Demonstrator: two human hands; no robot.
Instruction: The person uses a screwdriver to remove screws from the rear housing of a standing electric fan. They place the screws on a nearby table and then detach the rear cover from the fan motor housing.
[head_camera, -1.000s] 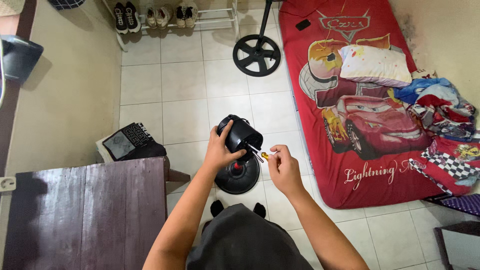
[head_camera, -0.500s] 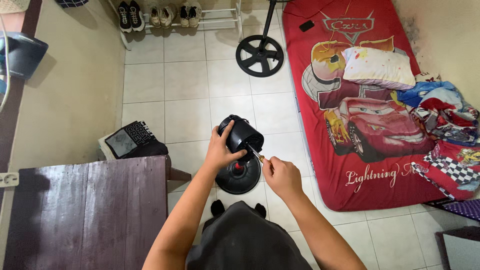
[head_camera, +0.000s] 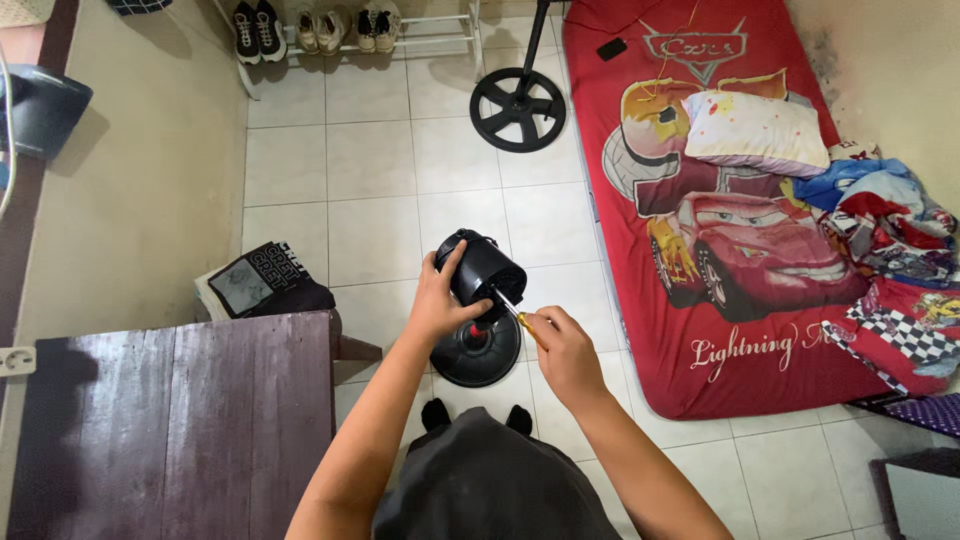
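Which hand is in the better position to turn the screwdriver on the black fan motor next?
Probably the right hand. It already grips the screwdriver, whose tip points at the black fan motor. The left hand is wrapped around the motor housing, steadying it above the round base.

Right hand (head_camera: 562, 352) moved in from open pinch beside the screwdriver (head_camera: 520, 316) to closed grip on its yellow handle, now slightly rotated versus half a second back. Screwdriver tip brought against the black motor housing (head_camera: 483, 268). Camera view shifted slightly.
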